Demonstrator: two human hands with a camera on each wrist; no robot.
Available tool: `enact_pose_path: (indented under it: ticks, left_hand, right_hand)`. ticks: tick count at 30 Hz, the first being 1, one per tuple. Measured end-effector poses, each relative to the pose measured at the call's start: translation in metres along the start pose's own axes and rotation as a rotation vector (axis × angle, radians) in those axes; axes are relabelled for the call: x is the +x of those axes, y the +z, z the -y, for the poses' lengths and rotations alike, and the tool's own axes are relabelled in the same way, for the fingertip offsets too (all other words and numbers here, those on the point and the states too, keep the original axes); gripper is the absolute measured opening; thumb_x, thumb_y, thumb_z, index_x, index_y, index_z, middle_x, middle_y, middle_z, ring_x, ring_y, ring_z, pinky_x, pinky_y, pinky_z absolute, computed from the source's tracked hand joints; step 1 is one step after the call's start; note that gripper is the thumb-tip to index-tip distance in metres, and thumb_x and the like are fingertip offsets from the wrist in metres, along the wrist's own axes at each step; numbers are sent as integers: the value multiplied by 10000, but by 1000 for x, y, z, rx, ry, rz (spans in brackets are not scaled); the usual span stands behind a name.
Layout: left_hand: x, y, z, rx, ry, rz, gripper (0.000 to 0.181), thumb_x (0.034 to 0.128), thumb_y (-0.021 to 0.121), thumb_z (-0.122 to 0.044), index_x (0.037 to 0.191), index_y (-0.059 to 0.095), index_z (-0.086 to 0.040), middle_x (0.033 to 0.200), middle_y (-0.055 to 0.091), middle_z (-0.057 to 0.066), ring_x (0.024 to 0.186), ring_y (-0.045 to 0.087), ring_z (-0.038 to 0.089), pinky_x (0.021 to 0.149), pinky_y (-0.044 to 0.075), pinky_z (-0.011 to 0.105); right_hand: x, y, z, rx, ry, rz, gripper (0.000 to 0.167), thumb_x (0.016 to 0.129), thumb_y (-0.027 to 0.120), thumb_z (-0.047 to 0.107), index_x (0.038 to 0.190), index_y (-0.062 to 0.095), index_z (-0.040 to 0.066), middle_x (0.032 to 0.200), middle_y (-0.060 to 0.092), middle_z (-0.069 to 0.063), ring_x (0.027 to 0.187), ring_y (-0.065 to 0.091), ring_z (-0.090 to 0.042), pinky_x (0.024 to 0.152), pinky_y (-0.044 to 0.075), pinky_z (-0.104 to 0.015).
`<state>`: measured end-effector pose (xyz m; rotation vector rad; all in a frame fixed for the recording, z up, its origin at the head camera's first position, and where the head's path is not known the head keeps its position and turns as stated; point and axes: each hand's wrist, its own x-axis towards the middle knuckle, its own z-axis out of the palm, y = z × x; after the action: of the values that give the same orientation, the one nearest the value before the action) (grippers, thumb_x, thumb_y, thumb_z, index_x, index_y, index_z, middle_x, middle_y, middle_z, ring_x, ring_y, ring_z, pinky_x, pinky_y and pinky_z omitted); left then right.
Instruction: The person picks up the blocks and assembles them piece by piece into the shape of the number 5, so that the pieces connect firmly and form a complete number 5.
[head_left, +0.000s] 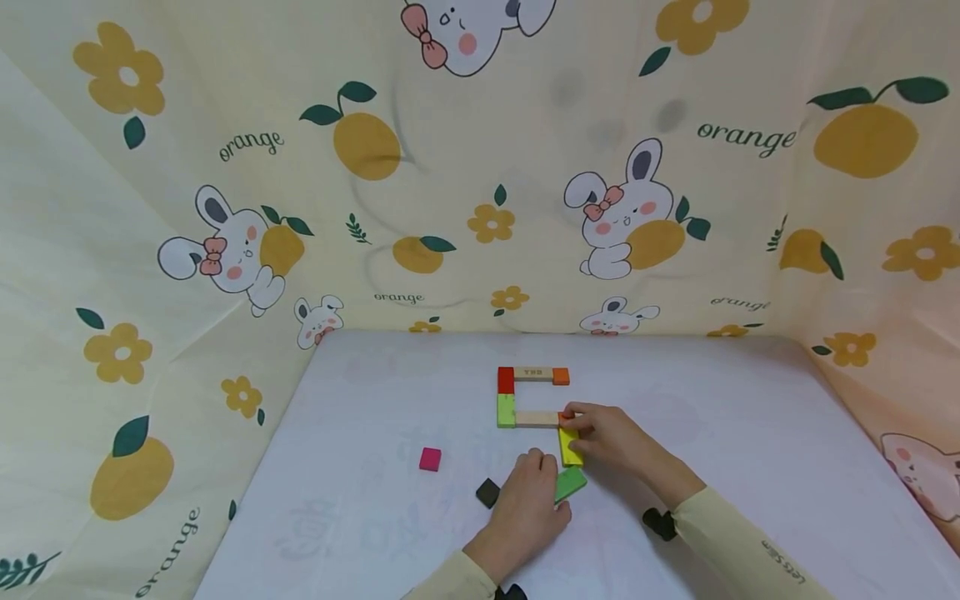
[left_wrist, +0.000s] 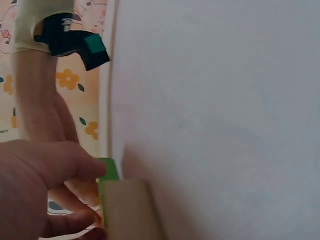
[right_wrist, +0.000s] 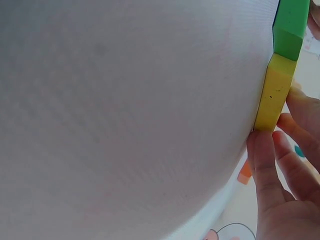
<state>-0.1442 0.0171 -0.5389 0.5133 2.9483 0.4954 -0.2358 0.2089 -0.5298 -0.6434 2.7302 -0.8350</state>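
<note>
Several small flat blocks form a bent line on the white table. In the head view my right hand (head_left: 611, 433) pinches the yellow block (head_left: 569, 447), its fingertips also close to an orange block partly hidden under them. The yellow block's end meets the green block (head_left: 572, 484). My left hand (head_left: 527, 496) is curled over the green block's other end. In the left wrist view, the thumb presses on the green block (left_wrist: 109, 170), while a plain wooden block (left_wrist: 130, 210) stands against it, close to the camera. The head view hides this wooden block under my left hand.
Beyond the hands lie a light green block (head_left: 506, 411), a red block (head_left: 506, 380), wooden blocks (head_left: 534, 373) and an orange block (head_left: 561, 377). A pink block (head_left: 430, 459) lies apart at left. A black block (head_left: 487, 492) sits just left of my left hand. Patterned cloth (head_left: 450, 275) surrounds the table.
</note>
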Motion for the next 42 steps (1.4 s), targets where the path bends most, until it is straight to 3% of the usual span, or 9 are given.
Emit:
enact_pose_path:
  ticks: [4,8,13,16,19,23,29,36,42]
  left_hand:
    - [-8,-13,4,4,35,-64,673,909,861,-505,1385,630,-89,1270,578,35,1086,516,151,844,558,218]
    - [-15,-33,19,-39,124,-124,733,919,846,-514,1473,588,-110,1420,567,36,1270,526,190,976,568,280]
    - [-26,-62,47,-110,284,-82,724,924,857,-462,1512,574,-150,1534,538,-4,1413,480,185,1103,512,351]
    - [-33,-70,64,-103,343,-33,665,915,878,-448,1465,620,-176,1502,571,-32,1398,501,160,1109,506,341]
    - [-42,-64,73,-77,354,40,622,918,880,-445,1431,652,-178,1478,590,-46,1379,522,136,1111,501,331]
    - [-53,-44,75,-17,386,131,596,943,846,-451,1439,659,-178,1453,605,-64,1351,527,116,1109,495,310]
    - [-58,-29,73,117,467,89,513,953,839,-415,1386,688,-185,1335,646,-85,1228,557,97,1069,497,265]
    - [-58,-29,73,113,471,107,409,959,833,-368,1311,725,-190,1228,661,-92,1098,586,60,988,515,247]
    - [-57,-27,73,133,484,85,340,961,829,-385,1242,750,-211,1148,660,-112,1021,575,42,918,513,225]
  right_hand:
    - [0,-1,1,13,12,6,385,928,869,82,1305,795,67,1375,682,-59,1150,626,-265,1006,576,-459]
    - [1,-1,3,11,-4,-1,369,925,867,66,1289,802,56,1310,688,-24,1107,615,-240,971,582,-427]
    - [1,2,3,8,8,3,373,928,864,65,1295,798,55,1314,684,-17,1073,605,-222,924,580,-387]
    - [1,2,3,12,24,12,379,930,863,72,1302,796,60,1346,679,-27,1080,612,-219,931,583,-386]
    - [1,2,3,8,24,16,380,931,862,78,1305,795,61,1366,677,-39,1101,623,-226,948,583,-406]
    - [0,2,2,-5,34,14,381,938,857,87,1312,791,63,1428,663,-73,1197,634,-269,1015,569,-466]
    - [0,1,3,-16,37,3,375,941,855,88,1310,792,60,1472,647,-104,1249,624,-305,1037,559,-490]
    - [-2,3,3,-24,42,18,397,951,851,108,1338,775,63,1498,632,-114,1246,635,-292,1032,564,-473]
    - [-2,3,2,-23,47,11,399,951,849,99,1341,774,63,1499,630,-117,1261,632,-312,1044,558,-488]
